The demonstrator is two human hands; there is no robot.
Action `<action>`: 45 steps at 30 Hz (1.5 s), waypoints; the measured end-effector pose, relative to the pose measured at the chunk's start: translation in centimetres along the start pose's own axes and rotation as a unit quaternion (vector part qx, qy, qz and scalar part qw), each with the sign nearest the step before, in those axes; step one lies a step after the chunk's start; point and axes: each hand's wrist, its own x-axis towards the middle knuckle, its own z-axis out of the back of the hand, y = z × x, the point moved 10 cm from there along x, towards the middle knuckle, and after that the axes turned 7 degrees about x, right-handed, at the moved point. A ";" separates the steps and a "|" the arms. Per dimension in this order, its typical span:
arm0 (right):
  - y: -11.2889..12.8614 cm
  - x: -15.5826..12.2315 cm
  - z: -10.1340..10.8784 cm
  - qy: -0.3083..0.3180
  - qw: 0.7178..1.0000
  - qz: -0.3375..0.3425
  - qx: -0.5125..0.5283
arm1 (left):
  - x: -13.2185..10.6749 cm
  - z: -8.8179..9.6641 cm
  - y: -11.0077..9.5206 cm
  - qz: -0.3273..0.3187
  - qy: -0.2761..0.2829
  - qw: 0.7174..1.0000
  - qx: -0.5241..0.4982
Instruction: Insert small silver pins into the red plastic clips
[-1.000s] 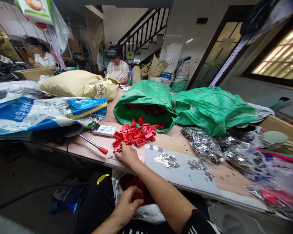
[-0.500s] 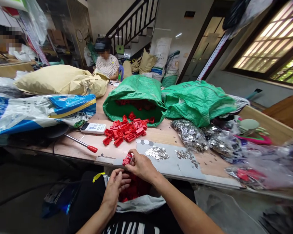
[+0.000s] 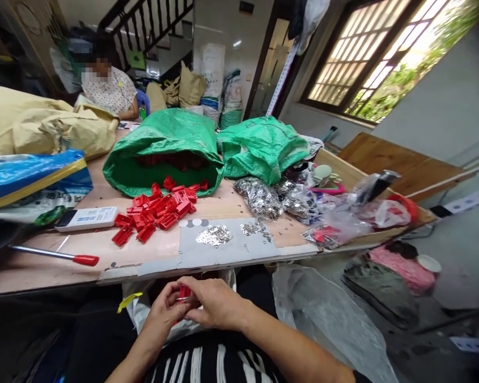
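Note:
Just below the table's front edge, a small red plastic piece [image 3: 184,292] with a bit of shiny metal on it is held between my two hands. My left hand [image 3: 159,311] has its fingers closed round the left side of the piece. From the right, my right hand [image 3: 219,304] grips it with thumb and fingers, partly hiding it. Beneath the hands a whitish bag [image 3: 183,331] lies open on my lap. On the table ahead are a pile of similar red pieces [image 3: 159,209] and a heap of small flat silvery metal parts [image 3: 214,235] on a grey sheet [image 3: 189,251].
A green sack [image 3: 175,127] holding red pieces lies open behind the pile, with another green sack [image 3: 263,146] beside it. Clear bags of metal parts [image 3: 259,197] stand to the right. A red-tipped lever [image 3: 85,260] sticks out at left. Another person [image 3: 109,88] sits across the table.
My right hand has brought the red piece down from the table edge towards my lap, and my left hand has closed on it too. The view has swung to the right.

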 end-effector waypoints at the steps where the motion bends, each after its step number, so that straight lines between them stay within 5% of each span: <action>1: -0.2 -0.2 0.3 -0.003 1.000 0.002 0.027 | 0.0 -0.1 0.2 0.008 0.002 1.000 -0.011; 6: -5.7 -1.6 5.7 -0.139 0.984 -0.070 0.088 | -0.4 0.1 1.1 0.041 -0.021 0.998 -0.042; 9: -10.7 -3.7 11.0 -0.263 0.949 -0.175 -0.020 | -0.7 0.2 1.3 0.052 -0.023 0.997 -0.057; 13: -15.3 -5.7 14.8 -0.305 0.903 -0.278 -0.121 | -0.7 0.2 1.6 0.063 -0.031 0.995 -0.076; 38: -16.8 -4.5 15.9 -0.319 0.891 -0.281 -0.162 | 0.5 1.2 3.4 0.060 -0.043 0.993 -0.090; 45: -16.6 -4.2 16.4 -0.326 0.893 -0.261 -0.166 | 2.3 0.9 4.7 0.039 0.003 0.989 -0.146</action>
